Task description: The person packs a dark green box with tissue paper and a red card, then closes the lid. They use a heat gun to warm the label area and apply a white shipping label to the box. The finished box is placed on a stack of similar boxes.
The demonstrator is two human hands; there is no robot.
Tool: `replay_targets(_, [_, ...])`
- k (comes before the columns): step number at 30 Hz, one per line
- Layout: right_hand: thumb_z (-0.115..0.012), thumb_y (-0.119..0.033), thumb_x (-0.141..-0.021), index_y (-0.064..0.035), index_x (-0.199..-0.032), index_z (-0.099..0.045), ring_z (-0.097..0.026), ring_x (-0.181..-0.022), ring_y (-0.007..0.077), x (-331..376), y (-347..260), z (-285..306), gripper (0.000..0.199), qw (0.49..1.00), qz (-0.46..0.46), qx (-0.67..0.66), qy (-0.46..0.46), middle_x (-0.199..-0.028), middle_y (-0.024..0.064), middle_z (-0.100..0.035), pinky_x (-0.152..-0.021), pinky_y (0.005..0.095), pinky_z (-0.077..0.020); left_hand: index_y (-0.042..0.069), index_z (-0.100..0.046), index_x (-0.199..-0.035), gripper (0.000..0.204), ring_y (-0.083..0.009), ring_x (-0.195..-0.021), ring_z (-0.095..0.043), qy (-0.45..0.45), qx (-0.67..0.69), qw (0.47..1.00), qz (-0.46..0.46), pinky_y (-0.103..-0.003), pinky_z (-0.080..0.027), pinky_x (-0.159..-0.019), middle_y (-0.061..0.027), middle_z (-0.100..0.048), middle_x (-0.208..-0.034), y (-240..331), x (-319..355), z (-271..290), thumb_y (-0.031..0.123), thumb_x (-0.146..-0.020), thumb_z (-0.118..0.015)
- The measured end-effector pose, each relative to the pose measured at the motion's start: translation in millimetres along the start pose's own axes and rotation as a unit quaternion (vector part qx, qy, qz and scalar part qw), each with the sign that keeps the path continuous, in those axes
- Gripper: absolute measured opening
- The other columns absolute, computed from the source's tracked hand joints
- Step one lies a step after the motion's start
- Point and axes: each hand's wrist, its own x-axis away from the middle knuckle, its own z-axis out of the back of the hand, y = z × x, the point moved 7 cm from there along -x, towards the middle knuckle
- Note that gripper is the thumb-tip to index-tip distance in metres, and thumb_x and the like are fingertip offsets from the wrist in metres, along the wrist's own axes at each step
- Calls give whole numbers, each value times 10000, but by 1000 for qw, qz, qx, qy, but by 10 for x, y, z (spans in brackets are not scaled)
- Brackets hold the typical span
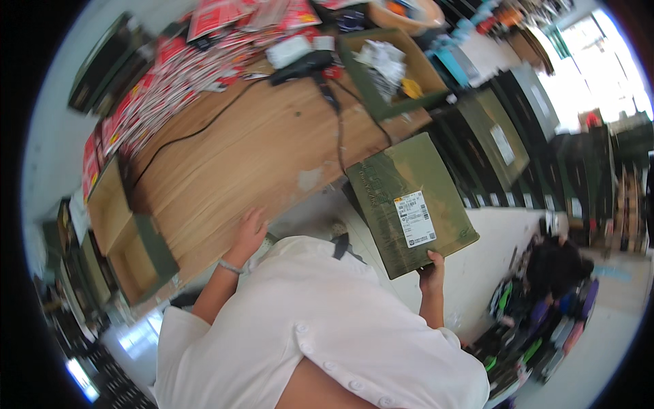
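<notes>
- Right hand (431,271): clamped on the near bottom edge of a flat olive-green box (411,202), thumb on top, fingers under it.
- Green box: tilted, its far end just past the near right corner of the desk (238,163), a white shipping label (415,219) on its near half.
- Left hand (249,235): fingers spread, flat on the near edge of the desk, holding nothing; silver bracelet (230,267) at the wrist.
- Hands well apart, the person's white shirt (320,327) between them.
- Far side of the desk: black heat gun (303,66), its cable trailing toward the green box.
- Beside the gun: open green carton (385,71) with white packets.
- Far left of the desk: red packets (170,75) spread out.
</notes>
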Motion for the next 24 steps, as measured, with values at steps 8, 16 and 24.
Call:
replay_targets(8, [-669,-135,-587,-35,-1334,-426,-524,-1101,269,527,-1033,-2027,792,943,184,217,-171,-1170,117,-553,-968,372,-411,36,-475,-1376,442,-300,-1250,-513,129,174,975,50,-361,-412,-1046,-180,-506,-1374,-984,269,796,201,-975,-560])
replay_targets(16, [-696,-260,-773,-90,-1063,-604,-581,-1000,215,-103,435,-3433,349,891,-141,287,-323,-1041,45,-622,-896,383,-447,21,-480,-1371,453,-303,-1142,-566,144,368,905,155,-375,-445,-991,-183,-562,-1306,-1904,551,750,312,-1027,-435])
replay_targets(24, [-632,-494,-852,-63,-1369,-472,-531,-1170,323,-399,1712,-4758,692,875,-104,311,-356,-1319,141,-547,-990,468,-417,20,-320,-1475,631,-261,-1277,-462,93,428,867,238,-340,-344,-1080,-169,-483,-1382,-2796,674,628,475,-1038,-314])
